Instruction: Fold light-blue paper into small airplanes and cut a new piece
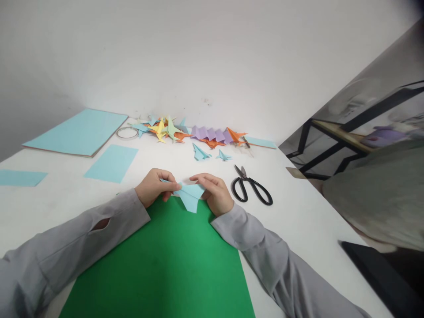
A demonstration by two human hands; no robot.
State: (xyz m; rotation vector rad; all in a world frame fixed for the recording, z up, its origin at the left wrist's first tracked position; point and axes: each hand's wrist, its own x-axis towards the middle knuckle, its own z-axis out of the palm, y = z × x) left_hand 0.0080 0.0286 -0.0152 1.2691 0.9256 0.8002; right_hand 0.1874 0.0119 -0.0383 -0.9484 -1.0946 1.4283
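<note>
A small folded light-blue paper figure [190, 199] is held above the far edge of a green sheet [159, 260]. My left hand [157, 187] pinches its left part between thumb and fingers. At its right end, my right hand [215, 192] has curled fingers on the paper, the thumb partly hidden behind it. Beyond my hands lie two folded light-blue paper pieces [200, 152] on the white table. To the right of my right hand rest black-handled scissors [247, 183], blades pointing away from me.
A stack of light-blue paper [79, 130] lies at the back left, with cut light-blue sheets [111, 163] nearer. Folded paper figures in several colours [165, 130] and a pleated purple strip [210, 134] line the wall. A black-framed shelf [331, 132] and a person's clothing [374, 194] are at the right.
</note>
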